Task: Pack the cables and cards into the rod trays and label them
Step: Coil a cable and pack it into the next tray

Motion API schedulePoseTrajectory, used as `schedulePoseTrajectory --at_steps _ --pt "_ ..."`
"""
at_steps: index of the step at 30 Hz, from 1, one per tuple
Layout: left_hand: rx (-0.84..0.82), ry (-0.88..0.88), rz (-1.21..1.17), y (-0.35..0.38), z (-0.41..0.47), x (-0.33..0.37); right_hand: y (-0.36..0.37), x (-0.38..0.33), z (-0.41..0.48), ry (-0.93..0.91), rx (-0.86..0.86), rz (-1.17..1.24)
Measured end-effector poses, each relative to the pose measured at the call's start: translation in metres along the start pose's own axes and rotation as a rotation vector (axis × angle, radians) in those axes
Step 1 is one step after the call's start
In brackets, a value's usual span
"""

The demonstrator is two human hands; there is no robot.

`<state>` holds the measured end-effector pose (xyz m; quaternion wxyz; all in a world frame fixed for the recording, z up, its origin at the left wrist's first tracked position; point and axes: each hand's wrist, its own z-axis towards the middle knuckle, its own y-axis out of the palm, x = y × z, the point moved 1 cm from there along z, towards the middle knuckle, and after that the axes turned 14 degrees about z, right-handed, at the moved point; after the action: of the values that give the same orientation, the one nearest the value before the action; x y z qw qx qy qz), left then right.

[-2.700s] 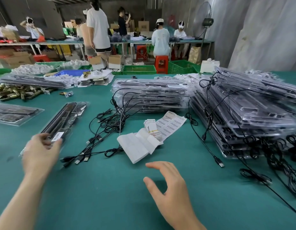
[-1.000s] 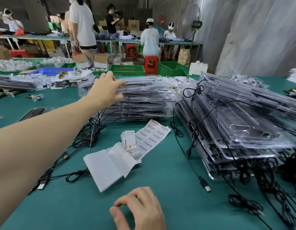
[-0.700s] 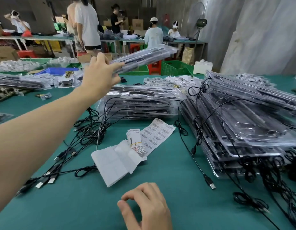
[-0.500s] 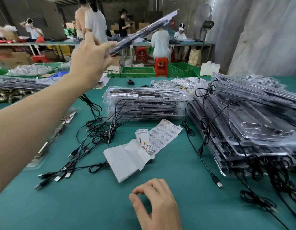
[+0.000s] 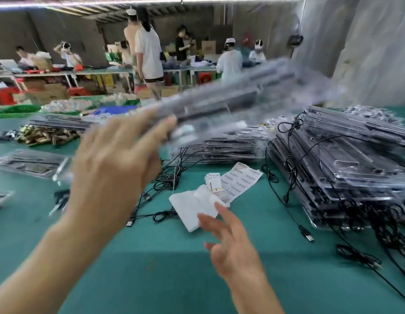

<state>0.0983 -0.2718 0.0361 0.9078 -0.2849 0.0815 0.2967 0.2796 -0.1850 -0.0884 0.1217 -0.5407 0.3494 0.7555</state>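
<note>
My left hand grips one end of a clear rod tray with dark rods inside, held in the air over the table and blurred by motion. My right hand hovers open above the green table, just below a small stack of cards and white paper sheets. A barcode label sheet lies beside the cards. Loose black cables spread across the table's middle. A stack of rod trays sits behind them.
A big pile of clear trays tangled with black cables fills the right side. Packed trays lie at the left, brass-coloured parts beyond them. People work at tables in the background.
My left hand took a tray from the middle stack, raised it high, and now swings it down and toward me. My right hand opened its fingers and moved slightly forward.
</note>
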Motion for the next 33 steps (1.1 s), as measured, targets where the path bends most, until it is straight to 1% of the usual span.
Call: schedulePoseTrajectory --at_steps 1,3,5,6,8,10,11,14,15,18,20,23,25,26,28,29,30,31,33 --pt "-0.006 0.041 -0.012 -0.005 -0.021 0.015 0.009 -0.008 -0.005 0.052 0.008 0.177" --pt "-0.029 0.118 -0.044 -0.013 -0.060 0.048 0.019 -0.017 -0.017 0.103 0.079 0.441" --pt "-0.075 0.172 -0.107 -0.019 -0.093 0.083 0.012 -0.017 -0.031 0.133 0.192 0.586" --pt "-0.108 0.176 -0.146 -0.021 -0.106 0.099 0.006 -0.014 -0.036 0.154 0.223 0.608" --pt "-0.198 0.120 -0.225 -0.024 -0.127 0.123 -0.008 -0.004 -0.047 0.235 0.270 0.604" --pt "-0.299 0.063 -0.317 -0.026 -0.144 0.136 -0.024 0.008 -0.059 0.315 0.329 0.638" --pt "-0.348 0.067 -0.367 -0.027 -0.151 0.137 -0.029 0.014 -0.064 0.353 0.338 0.656" --pt "-0.544 0.170 -0.481 -0.028 -0.175 0.126 -0.041 0.026 -0.078 0.441 0.359 0.717" --pt "-0.589 0.169 -0.498 -0.029 -0.181 0.118 -0.044 0.027 -0.080 0.463 0.367 0.750" --pt "-0.659 0.120 -0.503 -0.030 -0.190 0.096 -0.050 0.028 -0.078 0.510 0.392 0.844" --pt "-0.674 0.123 -0.453 -0.030 -0.190 0.089 -0.052 0.029 -0.073 0.554 0.385 0.824" --pt "-0.686 0.112 -0.396 -0.027 -0.186 0.087 -0.058 0.026 -0.065 0.632 0.329 0.691" --pt "-0.691 0.115 -0.379 -0.023 -0.181 0.088 -0.067 0.017 -0.065 0.687 0.248 0.538" --pt "-0.683 0.114 -0.369 -0.020 -0.179 0.088 -0.071 0.010 -0.067 0.733 0.197 0.402" --pt "-0.695 0.102 -0.380 -0.014 -0.180 0.089 -0.077 0.000 -0.072 0.774 0.071 0.004" --pt "-0.715 0.104 -0.400 -0.010 -0.182 0.089 -0.077 -0.004 -0.074 0.727 0.025 -0.198" --pt "-0.739 0.104 -0.426 -0.006 -0.183 0.088 -0.076 -0.004 -0.075 0.619 -0.001 -0.384" --pt "-0.758 0.106 -0.468 -0.003 -0.184 0.087 -0.076 -0.003 -0.074 0.442 -0.010 -0.578" --pt "-0.785 0.079 -0.584 0.000 -0.187 0.083 -0.068 0.001 -0.068 0.009 -0.053 -0.954"
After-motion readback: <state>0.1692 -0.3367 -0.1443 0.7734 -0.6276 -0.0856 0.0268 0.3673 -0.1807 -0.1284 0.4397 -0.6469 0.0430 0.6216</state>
